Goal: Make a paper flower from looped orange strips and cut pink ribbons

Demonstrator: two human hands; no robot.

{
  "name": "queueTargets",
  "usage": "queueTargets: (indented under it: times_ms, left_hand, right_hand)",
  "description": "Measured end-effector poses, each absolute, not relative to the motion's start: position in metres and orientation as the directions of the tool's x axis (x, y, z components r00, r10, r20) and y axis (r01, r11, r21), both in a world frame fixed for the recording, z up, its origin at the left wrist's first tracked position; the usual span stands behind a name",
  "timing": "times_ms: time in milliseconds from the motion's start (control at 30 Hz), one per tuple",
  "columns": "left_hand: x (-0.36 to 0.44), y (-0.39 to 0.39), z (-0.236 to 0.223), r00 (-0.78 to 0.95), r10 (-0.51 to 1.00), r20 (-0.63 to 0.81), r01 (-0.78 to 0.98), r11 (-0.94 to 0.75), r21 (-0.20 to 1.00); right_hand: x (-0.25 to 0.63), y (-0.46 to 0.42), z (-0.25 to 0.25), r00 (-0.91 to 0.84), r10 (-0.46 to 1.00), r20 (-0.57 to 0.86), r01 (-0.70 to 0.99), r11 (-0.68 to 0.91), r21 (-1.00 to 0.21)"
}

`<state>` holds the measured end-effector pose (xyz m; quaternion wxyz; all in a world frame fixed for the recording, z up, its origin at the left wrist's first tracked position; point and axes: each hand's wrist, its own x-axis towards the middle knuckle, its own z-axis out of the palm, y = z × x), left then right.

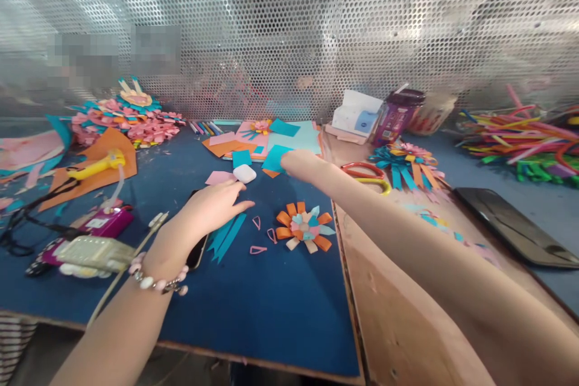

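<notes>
My left hand (215, 208) hovers over the blue tabletop with thumb and fingers apart, holding nothing, beside a white rounded case (245, 174). A phone (197, 252) lies partly hidden beneath that wrist. Reaching forward, my right hand (301, 164) is closed at the edge of a teal paper square (275, 158); its fingertips are hidden. Another teal square (241, 158) lies to the left of it. Teal paper strips (227, 237) and small pink paper loops (257, 249) lie nearer to me. Between my arms rests a paper flower (304, 227) with orange, cream and pale blue petals.
On the left are a yellow glue gun (97, 166), cables and a pink flower pile (126, 123). To the right lie scissors (373, 180), a purple container (398, 114), a dark phone-like slab (520, 226) and colourful pipe cleaners (520, 136). A perforated metal panel (289, 30) stands behind.
</notes>
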<state>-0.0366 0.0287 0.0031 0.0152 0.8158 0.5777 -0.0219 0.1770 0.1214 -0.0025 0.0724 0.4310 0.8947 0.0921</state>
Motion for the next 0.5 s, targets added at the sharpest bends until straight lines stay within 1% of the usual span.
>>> queueTargets:
  times_ms: [133,333,400,500]
  left_hand:
    - [-0.037,0.030,0.001,0.358,0.932,-0.056,0.933,-0.359,-0.017]
    - [-0.038,0.033,-0.002,0.364,0.930,-0.052,0.931,-0.365,-0.023]
    - [-0.039,0.033,-0.003,0.362,0.931,-0.051,0.932,-0.363,-0.015]
    - [-0.039,0.034,-0.003,0.361,0.931,-0.054,0.932,-0.362,-0.007]
  right_hand:
    - [0.170,0.112,-0.009,-0.615,0.788,-0.003,0.760,0.594,0.264]
    - [0.173,0.123,-0.010,-0.561,0.826,0.065,0.815,0.536,0.218]
    - [0.178,0.131,-0.008,-0.546,0.835,0.061,0.827,0.526,0.199]
    - [0.185,0.138,-0.004,-0.580,0.815,0.004,0.801,0.569,0.187]
